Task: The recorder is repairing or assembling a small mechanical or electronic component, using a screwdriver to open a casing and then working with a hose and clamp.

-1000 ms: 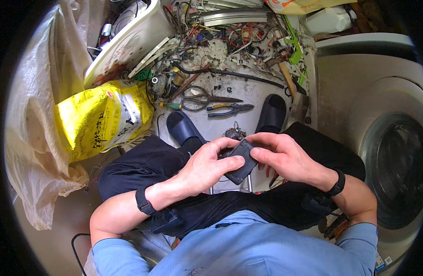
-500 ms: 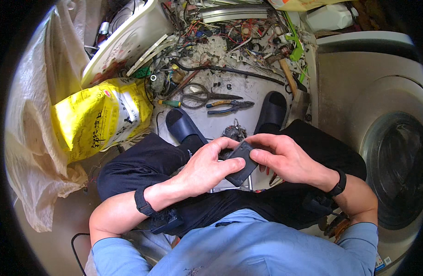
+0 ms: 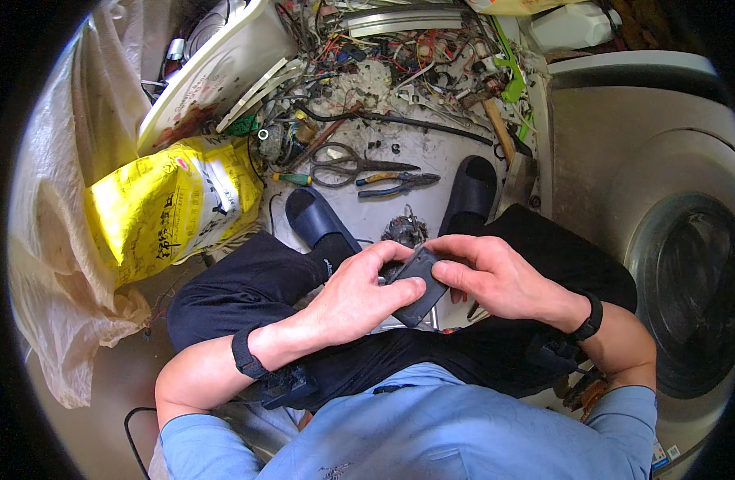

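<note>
Concrete floor (image 3: 419, 172) was cluttered with loose wires, scissors (image 3: 347, 162) and blue-handled pliers (image 3: 399, 183); a yellow sack (image 3: 167, 204) lay to the left and a washing machine (image 3: 663, 216) stood to the right. Small flat black part (image 3: 419, 284) was held over the lap, between both hands and touching each. Left hand (image 3: 359, 292) was curled round its near end, thumb on top, gripping it. Right hand (image 3: 499, 280) pinched its far edge with thumb and forefinger, other fingers half bent. Both forearms came in from the lower edge, each with a black wristband. Feet in dark slippers (image 3: 319, 220) rested on the floor beyond the hands.
</note>
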Motion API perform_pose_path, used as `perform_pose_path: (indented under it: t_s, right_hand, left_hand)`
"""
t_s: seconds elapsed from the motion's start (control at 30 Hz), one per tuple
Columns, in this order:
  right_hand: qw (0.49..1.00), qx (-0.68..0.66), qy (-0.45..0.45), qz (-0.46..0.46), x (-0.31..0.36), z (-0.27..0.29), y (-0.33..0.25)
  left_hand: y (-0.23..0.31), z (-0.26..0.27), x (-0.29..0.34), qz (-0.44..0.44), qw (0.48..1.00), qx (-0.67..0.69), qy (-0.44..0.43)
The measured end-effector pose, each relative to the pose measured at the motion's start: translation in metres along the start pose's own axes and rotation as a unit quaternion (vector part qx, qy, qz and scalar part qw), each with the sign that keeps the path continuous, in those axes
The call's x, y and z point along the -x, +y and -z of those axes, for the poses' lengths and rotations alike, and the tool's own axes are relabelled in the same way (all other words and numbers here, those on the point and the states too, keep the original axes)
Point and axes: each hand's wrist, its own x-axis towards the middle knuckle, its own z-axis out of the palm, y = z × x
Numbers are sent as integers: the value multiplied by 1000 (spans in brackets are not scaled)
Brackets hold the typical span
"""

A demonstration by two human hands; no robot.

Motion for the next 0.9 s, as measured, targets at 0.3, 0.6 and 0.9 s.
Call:
perform_pose_path:
  t_s: [0.3, 0.6, 0.9]
  right_hand:
    - [998, -51, 17, 15, 0, 2, 0]
    - [996, -79, 26, 34, 1, 2, 1]
    - [998, -64, -5, 11, -1, 4, 9]
  left_hand:
    - [-5, 1, -8, -17, 994, 106, 18]
    - [-12, 3, -12, -18, 992, 124, 8]
    - [-11, 1, -14, 3, 993, 113, 10]
